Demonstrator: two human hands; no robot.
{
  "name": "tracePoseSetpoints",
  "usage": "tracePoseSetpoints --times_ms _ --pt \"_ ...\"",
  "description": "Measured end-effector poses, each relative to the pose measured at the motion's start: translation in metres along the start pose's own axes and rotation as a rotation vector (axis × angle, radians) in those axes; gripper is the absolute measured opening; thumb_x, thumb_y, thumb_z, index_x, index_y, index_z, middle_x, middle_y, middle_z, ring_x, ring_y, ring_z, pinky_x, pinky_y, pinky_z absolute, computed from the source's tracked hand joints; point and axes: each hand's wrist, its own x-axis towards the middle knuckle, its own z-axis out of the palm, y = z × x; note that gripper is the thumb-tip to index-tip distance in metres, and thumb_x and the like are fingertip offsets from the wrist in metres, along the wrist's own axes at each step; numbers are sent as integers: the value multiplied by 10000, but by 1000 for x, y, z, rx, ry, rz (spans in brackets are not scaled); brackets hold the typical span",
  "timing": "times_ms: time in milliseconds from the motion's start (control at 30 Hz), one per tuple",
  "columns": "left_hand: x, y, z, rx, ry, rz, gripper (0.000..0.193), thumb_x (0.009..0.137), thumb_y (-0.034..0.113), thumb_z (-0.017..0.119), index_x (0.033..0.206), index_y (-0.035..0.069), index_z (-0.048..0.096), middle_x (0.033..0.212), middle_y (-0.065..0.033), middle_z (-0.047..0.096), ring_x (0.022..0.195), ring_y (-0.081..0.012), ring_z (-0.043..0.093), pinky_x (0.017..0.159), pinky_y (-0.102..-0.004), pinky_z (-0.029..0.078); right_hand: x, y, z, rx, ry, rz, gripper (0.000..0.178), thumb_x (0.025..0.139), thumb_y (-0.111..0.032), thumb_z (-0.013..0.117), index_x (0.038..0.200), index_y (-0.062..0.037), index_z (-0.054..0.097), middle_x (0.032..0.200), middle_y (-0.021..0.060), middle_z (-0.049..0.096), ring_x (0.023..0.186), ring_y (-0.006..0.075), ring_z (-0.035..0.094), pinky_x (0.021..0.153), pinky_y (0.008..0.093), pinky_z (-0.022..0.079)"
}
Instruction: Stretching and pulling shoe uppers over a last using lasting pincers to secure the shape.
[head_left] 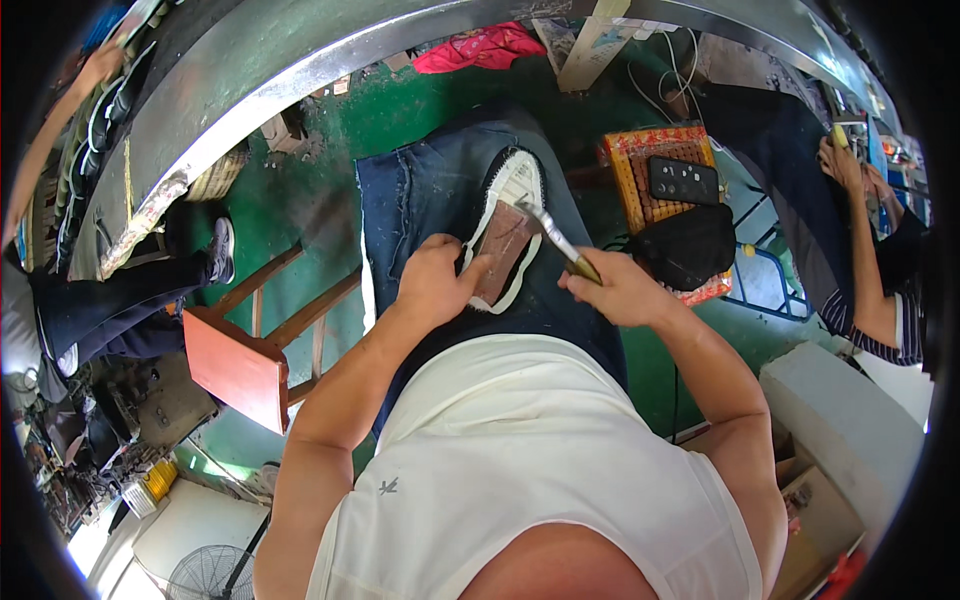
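On my lap, over dark blue cloth, lies a dark shoe, bottom side up. A white border runs around its underside, with a brown board in the middle and a ribbed pale area at the far end. My left hand grips the shoe's near left side, thumb over the edge. In my right hand is a hand tool with a bent silver metal head and a yellowish handle. Its tip touches or hovers just over the board's right edge; I cannot tell which. The tool's exact kind is unclear.
Right of my lap, a dark phone and a black pouch rest on a beaded seat. An orange-red stool stands at left. A metal-edged bench curves across the far side. Other people sit at left and right.
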Motion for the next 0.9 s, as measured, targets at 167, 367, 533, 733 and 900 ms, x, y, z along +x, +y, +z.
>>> tracePoseSetpoints --times_ms 167,367,533,733,900 --pt "-11 4 11 -119 159 122 304 951 237 639 914 -57 708 1063 -236 687 923 -417 675 820 -443 553 10 -14 -18 86 -191 56 236 958 -217 609 1076 -12 608 759 54 587 664 152 567 617 332 483" --pt "0 -12 30 -477 317 87 329 1019 260 548 1013 -36 692 1125 -255 657 1029 -418 647 932 -421 514 41 -66 -62 -246 -493 292 263 955 -254 622 1012 3 633 886 126 693 807 232 676 713 378 542" --pt "18 -23 56 -1240 -128 -88 758 1054 361 525 1607 75 92 1556 -148 341 1449 -213 304 1195 -342 241 38 -58 -42 -798 -199 -34 298 943 -284 640 1036 -1 656 910 219 697 868 406 678 764 488 535" --pt "35 -21 61 -1188 -58 -5 863 943 193 718 1603 120 166 1506 -134 423 1394 -225 394 1172 -355 300 44 7 -14 -382 68 -181 256 933 -246 648 1012 -2 632 969 215 683 933 416 659 827 500 527" --pt "39 -23 69 -1025 -3 -46 887 930 194 716 1614 99 159 1509 -174 426 1385 -260 416 1170 -358 306 51 -23 -44 -745 132 -205 244 919 -192 659 1030 14 588 1005 216 643 937 416 653 813 507 522"
